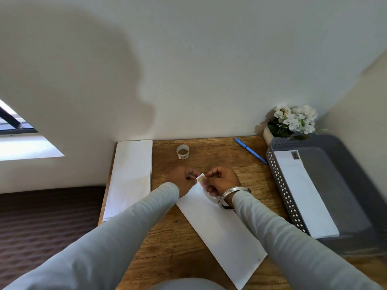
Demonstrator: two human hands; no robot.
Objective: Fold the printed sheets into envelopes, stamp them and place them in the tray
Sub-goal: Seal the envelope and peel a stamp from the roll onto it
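Stamp (pixel 201 179) pinched between left hand (pixel 184 179) and right hand (pixel 223 181), right at the far corner of the envelope (pixel 219 229) on the desk (pixel 209 158). The risk now: it clings to a fingertip, or lands crooked if one edge drops first.

Blue pen (pixel 250 151) on wooden desk (pixel 209 155), white flowers (pixel 295 119) in far corner

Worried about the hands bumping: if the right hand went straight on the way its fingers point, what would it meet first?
The right hand points left, so probably the left hand, just across the stamp both seem to pinch.
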